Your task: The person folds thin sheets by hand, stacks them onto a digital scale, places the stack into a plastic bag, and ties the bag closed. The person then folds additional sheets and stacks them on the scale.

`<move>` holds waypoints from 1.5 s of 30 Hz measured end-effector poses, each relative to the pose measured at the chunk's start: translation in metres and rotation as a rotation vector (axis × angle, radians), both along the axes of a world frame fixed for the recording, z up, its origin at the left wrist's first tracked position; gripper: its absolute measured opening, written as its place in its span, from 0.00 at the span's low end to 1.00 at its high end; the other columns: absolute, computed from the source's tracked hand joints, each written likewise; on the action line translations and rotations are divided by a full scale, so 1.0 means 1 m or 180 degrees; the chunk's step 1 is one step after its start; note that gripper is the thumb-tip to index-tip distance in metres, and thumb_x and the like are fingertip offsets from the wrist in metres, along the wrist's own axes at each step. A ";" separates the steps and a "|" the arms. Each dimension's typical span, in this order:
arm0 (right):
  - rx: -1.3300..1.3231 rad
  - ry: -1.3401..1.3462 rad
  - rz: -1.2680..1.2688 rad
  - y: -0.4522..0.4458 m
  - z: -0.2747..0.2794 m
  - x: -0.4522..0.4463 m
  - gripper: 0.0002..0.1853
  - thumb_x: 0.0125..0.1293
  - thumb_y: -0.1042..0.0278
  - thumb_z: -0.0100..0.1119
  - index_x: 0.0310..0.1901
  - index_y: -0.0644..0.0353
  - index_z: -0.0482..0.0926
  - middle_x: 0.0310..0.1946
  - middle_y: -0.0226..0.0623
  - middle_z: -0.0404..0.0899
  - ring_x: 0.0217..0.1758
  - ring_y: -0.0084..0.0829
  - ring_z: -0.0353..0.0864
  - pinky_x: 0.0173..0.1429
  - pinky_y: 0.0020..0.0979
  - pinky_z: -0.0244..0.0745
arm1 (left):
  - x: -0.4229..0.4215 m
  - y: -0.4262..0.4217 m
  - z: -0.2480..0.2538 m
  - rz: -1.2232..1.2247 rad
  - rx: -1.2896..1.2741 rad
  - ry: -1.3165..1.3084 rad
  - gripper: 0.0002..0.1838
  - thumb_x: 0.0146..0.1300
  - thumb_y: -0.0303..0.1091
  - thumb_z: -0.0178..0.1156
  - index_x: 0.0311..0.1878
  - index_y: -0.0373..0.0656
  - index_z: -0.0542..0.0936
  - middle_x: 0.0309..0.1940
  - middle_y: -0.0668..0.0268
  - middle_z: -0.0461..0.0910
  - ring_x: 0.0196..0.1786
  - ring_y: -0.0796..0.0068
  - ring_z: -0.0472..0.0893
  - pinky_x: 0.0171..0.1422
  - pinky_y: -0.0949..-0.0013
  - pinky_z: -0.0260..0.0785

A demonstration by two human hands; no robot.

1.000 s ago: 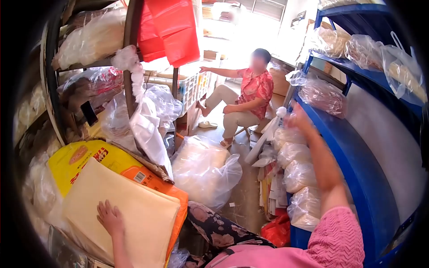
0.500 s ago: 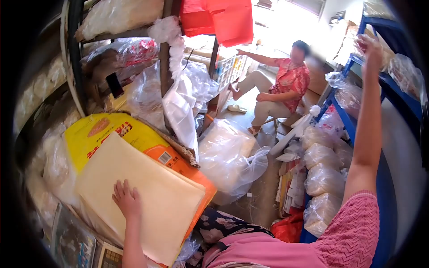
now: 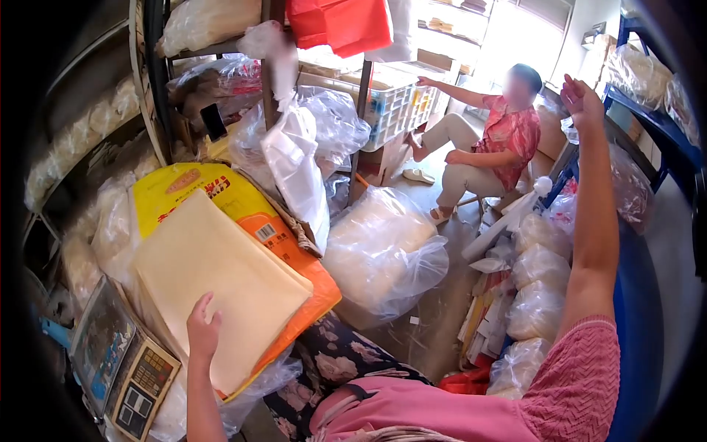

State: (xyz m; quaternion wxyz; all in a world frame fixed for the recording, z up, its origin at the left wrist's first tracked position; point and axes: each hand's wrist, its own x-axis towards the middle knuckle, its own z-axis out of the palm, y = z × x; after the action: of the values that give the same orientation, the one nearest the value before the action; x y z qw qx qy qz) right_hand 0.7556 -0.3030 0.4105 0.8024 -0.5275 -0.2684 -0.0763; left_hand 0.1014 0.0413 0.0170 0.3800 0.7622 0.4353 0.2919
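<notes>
A stack of large, flat cream-coloured sheets (image 3: 236, 272) lies on a yellow and orange printed bag (image 3: 294, 258). Over the near part of this stack is my left hand (image 3: 204, 329), thumb apart from the fingers, holding nothing; whether it touches the top sheet I cannot tell. High on the right, my right hand (image 3: 582, 103) is raised in the air with its fingers loosely apart and nothing visible in it. Nearest to it is a blue shelf rack (image 3: 659, 140) bearing clear plastic bags (image 3: 639, 77).
Beside the stack stands a weighing scale (image 3: 143, 383). A large plastic-wrapped bundle (image 3: 383, 239) sits on the floor ahead. Farther back, a seated person (image 3: 508, 136) rests an arm near a white crate (image 3: 398, 110). Several wrapped packs (image 3: 537, 309) line the right side.
My left hand has drawn back toward the stack's near edge and its fingers are less spread. My right hand has shifted left and slightly down in view. The camera view has turned right.
</notes>
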 end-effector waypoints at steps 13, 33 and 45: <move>0.0546 -0.4176 0.0585 0.040 -0.072 -0.256 0.29 0.65 0.47 0.47 0.61 0.57 0.66 0.58 0.43 0.61 0.57 0.38 0.62 0.58 0.47 0.56 | 0.030 -0.115 0.207 -0.0705 0.2631 -0.1854 0.33 0.64 0.43 0.57 0.64 0.27 0.65 0.66 0.44 0.63 0.69 0.49 0.64 0.73 0.46 0.52; -0.0273 -0.4588 0.2333 0.192 -0.154 -0.375 0.17 0.62 0.62 0.55 0.51 0.59 0.74 0.47 0.41 0.73 0.50 0.39 0.73 0.58 0.45 0.65 | 0.012 -0.136 0.277 -0.0319 0.4523 -0.2103 0.25 0.62 0.30 0.57 0.61 0.29 0.68 0.63 0.47 0.67 0.66 0.53 0.68 0.70 0.53 0.56; 0.0311 -0.3598 0.2239 0.197 -0.174 -0.401 0.10 0.61 0.72 0.60 0.44 0.60 0.79 0.41 0.40 0.80 0.45 0.40 0.80 0.58 0.43 0.70 | -0.038 -0.127 0.203 0.0798 0.4369 -0.1874 0.22 0.60 0.22 0.57 0.59 0.30 0.70 0.61 0.49 0.69 0.64 0.55 0.70 0.69 0.57 0.59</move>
State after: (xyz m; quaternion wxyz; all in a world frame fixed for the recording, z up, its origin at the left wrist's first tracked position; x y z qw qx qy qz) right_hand 0.3546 -0.1062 0.2365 0.5383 -0.2504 -0.8000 -0.0869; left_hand 0.0636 -0.0861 0.2197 -0.1153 0.6630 0.1199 0.7299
